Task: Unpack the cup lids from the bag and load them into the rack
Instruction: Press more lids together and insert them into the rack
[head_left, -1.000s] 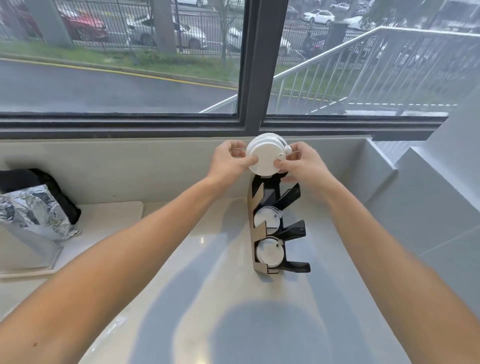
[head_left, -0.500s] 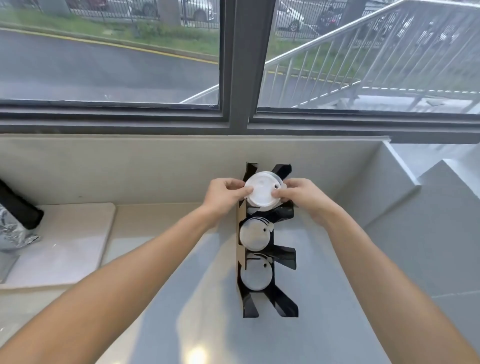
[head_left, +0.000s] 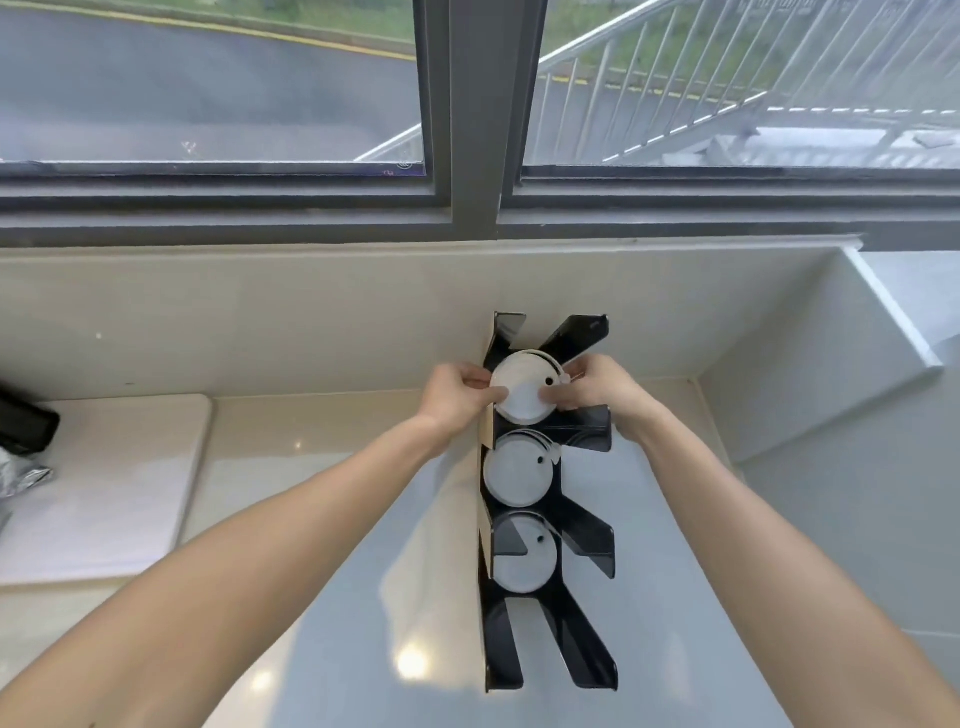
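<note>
Both hands are on it: the left hand (head_left: 457, 397) and right hand (head_left: 592, 387) pinch a round white plastic cup lid (head_left: 524, 387) by its opposite edges, right at the top slot of the black slotted lid rack (head_left: 550, 639) standing on the pale glossy bench (head_left: 337, 649). Below it, two more white lids (head_left: 517, 467) sit in the next slots, and the lowest slot shows none.

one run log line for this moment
both hands: left hand, right hand | hold: white plastic lid stack | at: black tiered rack top slot
</note>
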